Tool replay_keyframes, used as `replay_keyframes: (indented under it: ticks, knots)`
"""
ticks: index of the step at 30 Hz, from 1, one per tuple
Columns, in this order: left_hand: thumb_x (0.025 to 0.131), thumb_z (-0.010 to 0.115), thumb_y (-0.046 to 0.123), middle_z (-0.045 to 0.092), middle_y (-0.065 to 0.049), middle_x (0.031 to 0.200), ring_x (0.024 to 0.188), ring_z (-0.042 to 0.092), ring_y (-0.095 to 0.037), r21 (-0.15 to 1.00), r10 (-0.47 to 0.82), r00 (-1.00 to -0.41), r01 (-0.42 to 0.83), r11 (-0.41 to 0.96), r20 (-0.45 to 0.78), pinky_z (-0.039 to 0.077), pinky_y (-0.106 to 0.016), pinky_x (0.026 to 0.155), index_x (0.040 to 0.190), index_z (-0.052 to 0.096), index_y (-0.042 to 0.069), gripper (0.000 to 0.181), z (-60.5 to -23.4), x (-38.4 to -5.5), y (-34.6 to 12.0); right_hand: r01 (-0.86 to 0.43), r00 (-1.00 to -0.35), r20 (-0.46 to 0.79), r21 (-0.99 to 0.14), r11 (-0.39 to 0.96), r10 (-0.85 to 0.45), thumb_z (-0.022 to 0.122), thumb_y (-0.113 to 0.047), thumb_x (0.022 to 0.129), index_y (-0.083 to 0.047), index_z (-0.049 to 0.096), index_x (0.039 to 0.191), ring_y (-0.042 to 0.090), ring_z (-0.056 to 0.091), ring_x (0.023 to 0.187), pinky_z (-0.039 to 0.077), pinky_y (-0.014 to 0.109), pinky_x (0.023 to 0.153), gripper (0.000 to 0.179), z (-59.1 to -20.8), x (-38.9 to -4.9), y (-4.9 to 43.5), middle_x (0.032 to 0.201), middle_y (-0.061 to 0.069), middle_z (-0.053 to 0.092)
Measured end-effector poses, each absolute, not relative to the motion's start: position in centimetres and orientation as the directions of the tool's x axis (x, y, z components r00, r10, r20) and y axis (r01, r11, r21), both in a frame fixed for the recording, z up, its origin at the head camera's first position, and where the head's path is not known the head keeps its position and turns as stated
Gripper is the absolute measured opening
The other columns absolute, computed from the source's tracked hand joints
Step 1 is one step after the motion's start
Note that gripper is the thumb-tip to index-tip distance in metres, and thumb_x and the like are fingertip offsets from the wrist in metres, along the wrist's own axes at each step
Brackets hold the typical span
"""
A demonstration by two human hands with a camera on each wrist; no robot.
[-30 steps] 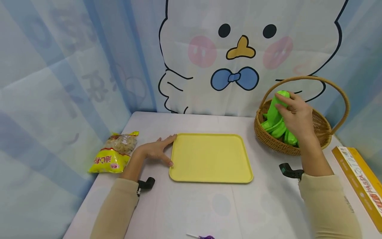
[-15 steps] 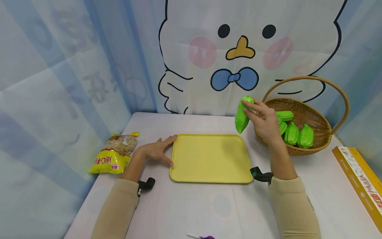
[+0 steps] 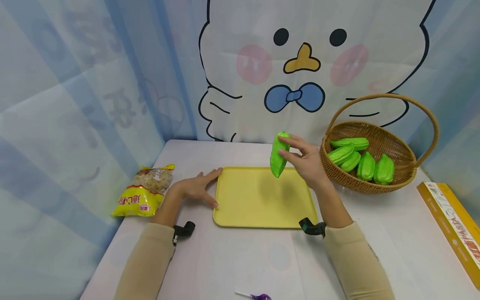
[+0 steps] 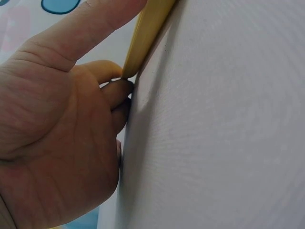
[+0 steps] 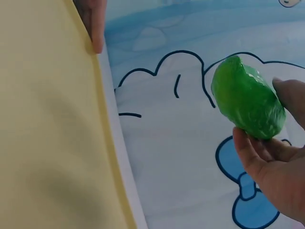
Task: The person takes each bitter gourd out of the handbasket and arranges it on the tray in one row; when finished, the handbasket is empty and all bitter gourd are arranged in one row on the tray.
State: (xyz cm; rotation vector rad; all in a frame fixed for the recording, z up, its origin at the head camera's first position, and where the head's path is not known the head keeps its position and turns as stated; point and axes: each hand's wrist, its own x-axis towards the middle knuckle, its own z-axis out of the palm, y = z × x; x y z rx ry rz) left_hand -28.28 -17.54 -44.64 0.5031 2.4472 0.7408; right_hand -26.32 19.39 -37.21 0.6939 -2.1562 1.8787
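Note:
My right hand (image 3: pixel 309 164) pinches a glossy green vegetable (image 3: pixel 279 156), shaped like a bitter melon, between thumb and fingers. It hangs roughly upright above the back right part of the yellow tray (image 3: pixel 240 204), apart from it. The right wrist view shows the same vegetable (image 5: pixel 248 98) from another side. My left hand (image 3: pixel 196 187) rests at the tray's left edge, thumb and forefinger spread along it. In the left wrist view the thumb and fingertips of that hand (image 4: pixel 62 109) touch the tray's rim (image 4: pixel 145 38). Several similar vegetables (image 3: pixel 365 167) lie in the wicker basket (image 3: pixel 397 146).
The basket with its tall handle stands right of the tray. A yellow bag of dry food (image 3: pixel 144 192) lies at the left edge. A pasta box (image 3: pixel 450 225) lies at the right, and a purple lollipop (image 3: pixel 260 296) near the front. A printed curtain (image 3: pixel 240 116) hangs behind the table.
My right hand has lifted the green vegetable out of the basket and carried it left and lower, over the tray. The left hand has stayed at the tray's edge.

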Motion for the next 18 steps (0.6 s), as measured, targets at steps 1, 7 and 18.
replay_keyframes:
  ticks: [1, 7, 18]
  knots:
    - [0.068, 0.094, 0.053, 0.001, 0.0, 0.177, 0.159, -0.009, -0.049, 0.594, 0.482, -0.791, 0.193, 0.781, -0.377, -0.003, -0.074, 0.123, 0.169, 0.005, 0.034, 0.136, -44.6, -28.3, -17.5, -0.454, -0.874, 0.423, -0.887, 0.091, -0.238, 0.069, -0.001, 0.098, -0.001, 0.062, 0.142, 0.016, 0.056, 0.132, 0.057, 0.019, 0.096, 0.045, -37.4, -26.4, 19.1, 0.156, 0.016, 0.05]
    - [0.068, 0.095, 0.051, 0.0, -0.001, 0.177, 0.16, -0.01, -0.047, 0.605, 0.477, -0.79, 0.175, 0.777, -0.384, -0.003, -0.073, 0.124, 0.169, 0.005, 0.034, 0.136, -44.5, -28.2, -17.4, -0.363, -0.899, 0.296, -0.916, 0.17, -0.323, 0.071, -0.003, 0.097, -0.011, 0.058, 0.149, 0.03, 0.053, 0.131, 0.057, 0.02, 0.096, 0.054, -38.6, -26.2, 17.1, 0.158, 0.011, 0.047]
    - [0.069, 0.095, 0.051, -0.001, -0.001, 0.177, 0.16, -0.011, -0.047, 0.604, 0.472, -0.787, 0.163, 0.78, -0.398, -0.004, -0.072, 0.124, 0.169, 0.005, 0.034, 0.136, -44.6, -28.2, -17.5, -0.283, -0.896, 0.149, -0.917, 0.28, -0.418, 0.069, -0.012, 0.1, -0.016, 0.059, 0.148, 0.042, 0.057, 0.133, 0.058, 0.043, 0.094, 0.048, -41.6, -26.6, 14.5, 0.158, 0.007, 0.05]
